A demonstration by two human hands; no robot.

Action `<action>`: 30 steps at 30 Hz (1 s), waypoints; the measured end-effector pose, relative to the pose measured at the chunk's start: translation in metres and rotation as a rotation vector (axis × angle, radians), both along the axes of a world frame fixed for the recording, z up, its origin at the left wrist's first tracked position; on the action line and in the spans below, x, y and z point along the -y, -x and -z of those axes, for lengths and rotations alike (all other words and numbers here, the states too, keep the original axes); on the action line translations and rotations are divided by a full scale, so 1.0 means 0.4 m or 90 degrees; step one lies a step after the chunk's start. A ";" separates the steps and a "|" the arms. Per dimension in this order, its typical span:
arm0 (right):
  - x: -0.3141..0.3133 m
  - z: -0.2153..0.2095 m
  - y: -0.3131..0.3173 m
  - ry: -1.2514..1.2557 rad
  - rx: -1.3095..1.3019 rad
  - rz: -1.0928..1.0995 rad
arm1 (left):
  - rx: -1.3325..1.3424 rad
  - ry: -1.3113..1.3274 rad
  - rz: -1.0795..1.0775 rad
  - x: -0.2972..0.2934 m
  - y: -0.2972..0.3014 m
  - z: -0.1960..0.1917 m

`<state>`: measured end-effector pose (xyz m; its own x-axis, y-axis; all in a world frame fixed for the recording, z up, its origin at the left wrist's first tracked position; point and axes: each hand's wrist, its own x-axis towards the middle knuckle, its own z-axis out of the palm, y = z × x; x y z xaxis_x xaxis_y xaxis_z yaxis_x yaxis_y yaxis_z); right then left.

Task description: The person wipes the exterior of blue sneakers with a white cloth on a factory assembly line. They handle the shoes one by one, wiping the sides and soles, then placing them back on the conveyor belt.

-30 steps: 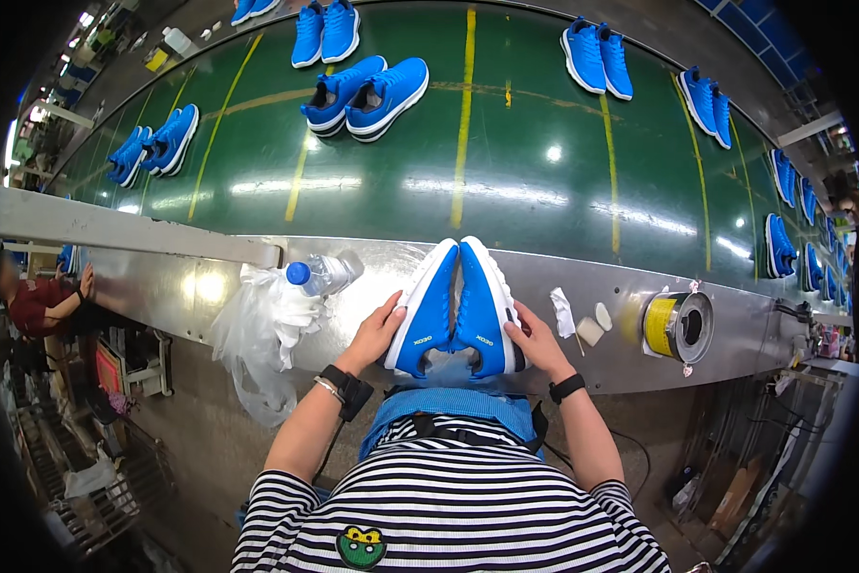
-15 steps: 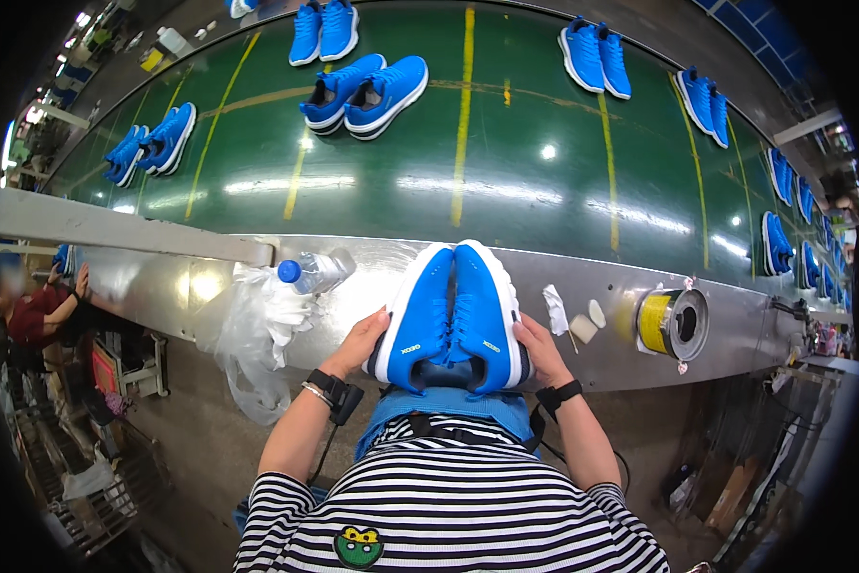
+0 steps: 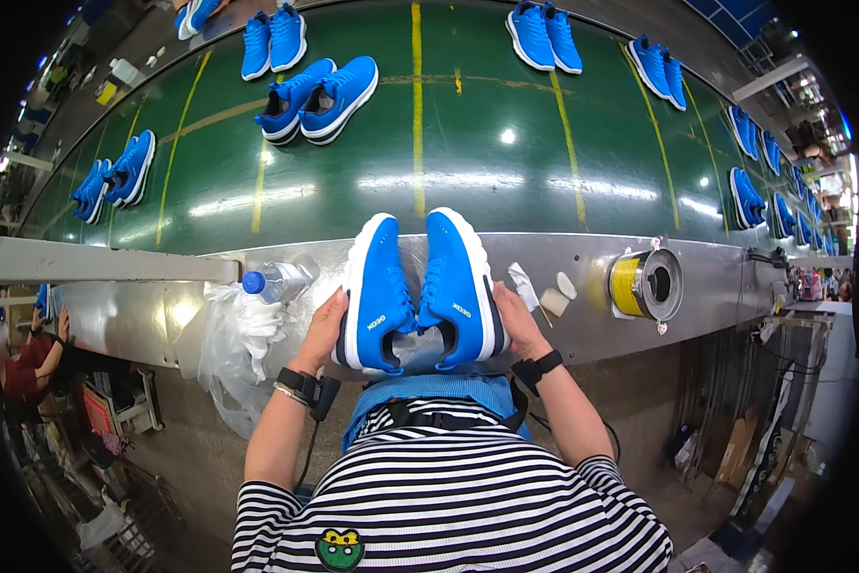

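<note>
Our left hand (image 3: 326,329) grips the outer heel side of the left blue shoe (image 3: 377,282), and our right hand (image 3: 518,323) grips that of the right blue shoe (image 3: 453,277) — 2 hands closed on 1 pair. We have the shoes in front of us at the steel ledge (image 3: 582,334), toes pointing away toward the green conveyor belt (image 3: 487,124). The toes stand apart, and the laced parts come close together; we cannot tell whether the soles touch the ledge.

To our left lies a clear bottle (image 3: 286,282) with a blue cap; we cannot tell how much liquid it holds. Near it, a clear plastic bag (image 3: 221,358) hangs over the ledge's edge, with crumpled white material (image 3: 256,320) at its top — in it or on it, we cannot say. To our right stands a round metal tin (image 3: 676,286) with a round hole in its top; the inside is dark and its contents are hidden.

A yellow label (image 3: 624,285) wraps the tin, its print too small for us to read. Pale lettering (image 3: 376,325) marks the side of each held shoe, near the heel.
</note>
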<state>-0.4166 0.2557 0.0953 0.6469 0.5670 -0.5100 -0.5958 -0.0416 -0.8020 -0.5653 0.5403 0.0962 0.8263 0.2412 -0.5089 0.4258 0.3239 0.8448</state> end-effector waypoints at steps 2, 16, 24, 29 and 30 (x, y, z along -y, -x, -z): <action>-0.020 -0.041 -0.003 0.010 -0.029 0.043 | -0.015 -0.006 -0.028 0.000 -0.014 -0.010; -0.101 -0.130 -0.079 -0.202 -0.264 0.313 | -0.051 0.352 -0.284 0.047 -0.212 -0.084; -0.082 -0.136 -0.119 -0.248 -0.351 0.308 | -0.091 0.502 -0.232 0.083 -0.307 -0.062; -0.050 -0.130 -0.169 -0.280 -0.410 0.332 | -0.109 0.564 -0.205 0.110 -0.372 -0.033; -0.045 -0.128 -0.179 -0.281 -0.419 0.337 | -0.111 0.578 -0.200 0.112 -0.385 -0.031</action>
